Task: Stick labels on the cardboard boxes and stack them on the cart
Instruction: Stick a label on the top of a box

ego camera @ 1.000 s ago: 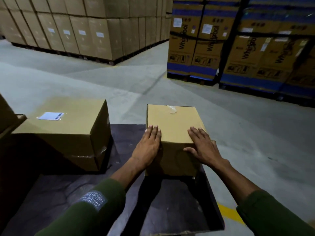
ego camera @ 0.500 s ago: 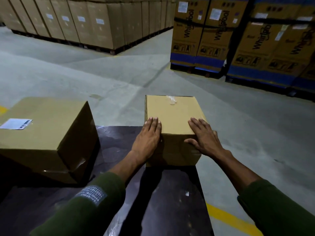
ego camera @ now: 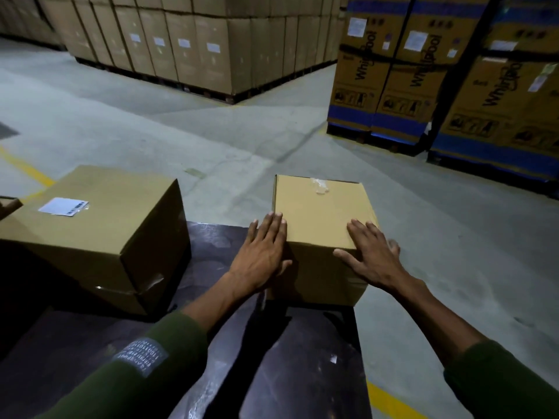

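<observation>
The small box (ego camera: 320, 213) sits at the cart's (ego camera: 302, 373) far right edge between the left hand (ego camera: 261, 255) and right hand (ego camera: 370, 252), both flat with fingers straight against it, one of two boxes here, the other (ego camera: 99, 231) bearing one label (ego camera: 63, 206).

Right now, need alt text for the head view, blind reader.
Two bare hands, left hand and right hand, lie flat with straight fingers on the near edge of a small unlabeled cardboard box on a dark cart deck. To its left sits a larger box bearing a white label; palletized cartons stand behind.
</observation>
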Demonstrator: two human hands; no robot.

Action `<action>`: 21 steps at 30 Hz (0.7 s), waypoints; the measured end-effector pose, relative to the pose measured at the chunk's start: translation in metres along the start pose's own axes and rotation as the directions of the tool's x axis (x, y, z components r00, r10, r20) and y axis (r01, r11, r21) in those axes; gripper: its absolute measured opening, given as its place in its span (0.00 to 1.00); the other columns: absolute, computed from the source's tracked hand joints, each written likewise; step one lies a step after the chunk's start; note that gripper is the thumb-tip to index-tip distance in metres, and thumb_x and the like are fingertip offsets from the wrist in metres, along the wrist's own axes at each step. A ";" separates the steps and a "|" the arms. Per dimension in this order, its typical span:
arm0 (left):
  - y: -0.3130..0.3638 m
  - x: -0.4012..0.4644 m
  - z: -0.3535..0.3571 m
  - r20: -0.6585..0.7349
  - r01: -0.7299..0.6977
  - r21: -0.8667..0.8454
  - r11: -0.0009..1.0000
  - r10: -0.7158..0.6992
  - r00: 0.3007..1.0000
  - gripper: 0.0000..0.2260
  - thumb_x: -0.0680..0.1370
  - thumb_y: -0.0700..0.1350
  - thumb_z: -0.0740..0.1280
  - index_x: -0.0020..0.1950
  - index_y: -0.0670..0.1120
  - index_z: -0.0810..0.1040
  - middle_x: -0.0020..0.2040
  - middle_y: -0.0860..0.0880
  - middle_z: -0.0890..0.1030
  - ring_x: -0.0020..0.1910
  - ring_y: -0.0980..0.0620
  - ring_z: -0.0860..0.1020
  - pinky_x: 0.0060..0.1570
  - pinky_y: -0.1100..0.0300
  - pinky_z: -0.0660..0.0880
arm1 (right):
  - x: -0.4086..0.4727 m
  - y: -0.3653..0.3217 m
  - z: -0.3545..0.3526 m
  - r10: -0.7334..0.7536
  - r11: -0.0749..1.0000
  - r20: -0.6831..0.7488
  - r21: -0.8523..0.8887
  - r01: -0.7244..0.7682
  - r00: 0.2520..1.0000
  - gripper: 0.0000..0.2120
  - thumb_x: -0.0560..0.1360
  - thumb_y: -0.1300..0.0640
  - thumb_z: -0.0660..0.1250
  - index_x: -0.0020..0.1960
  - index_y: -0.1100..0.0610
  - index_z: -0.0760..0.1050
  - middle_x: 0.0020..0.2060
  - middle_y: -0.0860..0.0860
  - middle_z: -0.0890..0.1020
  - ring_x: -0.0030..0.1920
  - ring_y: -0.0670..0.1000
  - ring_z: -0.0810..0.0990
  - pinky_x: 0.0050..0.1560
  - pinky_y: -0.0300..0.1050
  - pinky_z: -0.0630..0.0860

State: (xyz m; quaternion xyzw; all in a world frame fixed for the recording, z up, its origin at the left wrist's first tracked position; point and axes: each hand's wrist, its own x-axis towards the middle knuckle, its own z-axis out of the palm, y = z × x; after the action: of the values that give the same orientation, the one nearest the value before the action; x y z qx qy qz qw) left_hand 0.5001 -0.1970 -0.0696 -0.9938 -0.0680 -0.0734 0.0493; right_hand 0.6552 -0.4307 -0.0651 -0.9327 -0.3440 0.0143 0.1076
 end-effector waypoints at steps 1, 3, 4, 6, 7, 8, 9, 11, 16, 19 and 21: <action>-0.004 -0.008 0.001 -0.030 0.029 -0.003 1.000 -0.029 0.999 0.38 0.82 0.61 0.55 0.80 0.40 0.41 0.80 0.40 0.41 0.78 0.43 0.36 0.77 0.43 0.40 | 0.000 -0.003 0.000 -0.009 1.000 -0.045 -0.015 0.009 0.999 0.41 0.74 0.26 0.47 0.79 0.49 0.54 0.80 0.47 0.55 0.80 0.51 0.50 0.72 0.71 0.50; -0.016 -0.029 0.000 -0.075 0.093 -0.002 0.996 -0.092 0.993 0.38 0.82 0.60 0.56 0.80 0.39 0.43 0.80 0.40 0.43 0.79 0.42 0.38 0.77 0.43 0.40 | -0.001 -0.016 0.001 -0.074 0.997 -0.188 -0.047 0.067 0.979 0.38 0.75 0.28 0.46 0.76 0.51 0.62 0.77 0.50 0.64 0.78 0.53 0.56 0.71 0.71 0.50; -0.024 -0.039 -0.001 -0.089 0.124 0.003 0.992 -0.124 0.988 0.37 0.82 0.60 0.56 0.80 0.39 0.44 0.80 0.39 0.43 0.79 0.42 0.39 0.77 0.43 0.40 | 0.000 -0.026 0.002 -0.114 0.993 -0.256 -0.047 0.105 0.960 0.37 0.75 0.30 0.47 0.74 0.52 0.66 0.75 0.51 0.68 0.77 0.53 0.60 0.71 0.71 0.52; -0.041 -0.058 -0.004 -0.118 0.171 0.028 0.985 -0.166 0.979 0.36 0.82 0.59 0.56 0.80 0.38 0.47 0.80 0.39 0.46 0.79 0.41 0.41 0.77 0.42 0.41 | 0.001 -0.050 0.006 -0.187 0.982 -0.346 -0.047 0.182 0.920 0.31 0.77 0.35 0.50 0.70 0.53 0.71 0.70 0.52 0.74 0.74 0.54 0.65 0.70 0.70 0.56; -0.051 -0.069 -0.007 -0.130 0.194 0.049 0.980 -0.187 0.974 0.36 0.81 0.59 0.57 0.80 0.38 0.50 0.80 0.39 0.49 0.79 0.41 0.43 0.77 0.41 0.43 | 0.002 -0.066 0.007 -0.228 0.973 -0.369 -0.058 0.223 0.901 0.28 0.77 0.38 0.52 0.69 0.53 0.72 0.69 0.52 0.75 0.73 0.55 0.67 0.70 0.70 0.58; -0.060 -0.079 -0.009 -0.138 0.221 0.074 0.973 -0.209 0.968 0.36 0.81 0.59 0.59 0.79 0.38 0.53 0.80 0.38 0.52 0.79 0.41 0.45 0.77 0.41 0.45 | 0.002 -0.082 0.009 -0.271 0.962 -0.383 -0.073 0.264 0.883 0.25 0.78 0.40 0.54 0.68 0.53 0.73 0.68 0.52 0.76 0.72 0.55 0.68 0.70 0.70 0.58; -0.068 -0.088 -0.011 -0.145 0.245 0.094 0.965 -0.230 0.962 0.36 0.80 0.59 0.61 0.79 0.38 0.55 0.79 0.38 0.55 0.79 0.41 0.47 0.77 0.41 0.47 | 0.002 -0.097 0.011 -0.309 0.950 -0.390 -0.077 0.303 0.868 0.23 0.78 0.42 0.57 0.67 0.53 0.73 0.67 0.52 0.76 0.71 0.55 0.69 0.70 0.70 0.59; -0.085 -0.108 -0.017 -0.159 0.288 0.111 0.951 -0.269 0.950 0.36 0.78 0.57 0.65 0.78 0.37 0.60 0.78 0.38 0.59 0.79 0.40 0.52 0.76 0.41 0.51 | 0.003 -0.128 0.018 -0.375 0.923 -0.388 -0.072 0.378 0.842 0.21 0.78 0.44 0.59 0.66 0.53 0.74 0.65 0.52 0.77 0.70 0.55 0.71 0.70 0.69 0.59; -0.125 -0.160 -0.031 -0.233 0.359 0.156 0.920 -0.319 0.919 0.34 0.74 0.52 0.68 0.75 0.36 0.64 0.76 0.38 0.64 0.77 0.38 0.58 0.74 0.41 0.57 | 0.005 -0.203 0.038 -0.471 0.871 -0.357 -0.042 0.490 0.806 0.22 0.78 0.43 0.57 0.63 0.54 0.76 0.62 0.51 0.79 0.66 0.54 0.73 0.68 0.66 0.63; -0.156 -0.186 -0.038 -0.236 0.398 0.186 0.898 -0.353 0.906 0.32 0.76 0.53 0.62 0.75 0.36 0.64 0.76 0.37 0.63 0.77 0.39 0.58 0.75 0.42 0.54 | 0.005 -0.248 0.048 -0.504 0.840 -0.354 0.010 0.542 0.788 0.19 0.78 0.43 0.58 0.62 0.52 0.76 0.61 0.50 0.78 0.64 0.54 0.74 0.66 0.64 0.66; -0.178 -0.200 -0.039 -0.227 0.407 0.193 0.893 -0.364 0.904 0.33 0.75 0.51 0.67 0.75 0.36 0.64 0.76 0.37 0.63 0.77 0.38 0.57 0.75 0.41 0.55 | 0.006 -0.278 0.054 -0.524 0.824 -0.347 0.022 0.566 0.778 0.19 0.78 0.43 0.58 0.62 0.52 0.75 0.60 0.50 0.79 0.64 0.53 0.75 0.64 0.62 0.67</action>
State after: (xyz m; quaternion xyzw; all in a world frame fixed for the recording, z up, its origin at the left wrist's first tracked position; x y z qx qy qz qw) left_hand 0.2736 -0.0512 -0.0457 -0.9362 -0.2678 -0.1649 0.1572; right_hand 0.4768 -0.2109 -0.0588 -0.7733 -0.5752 -0.1502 0.2205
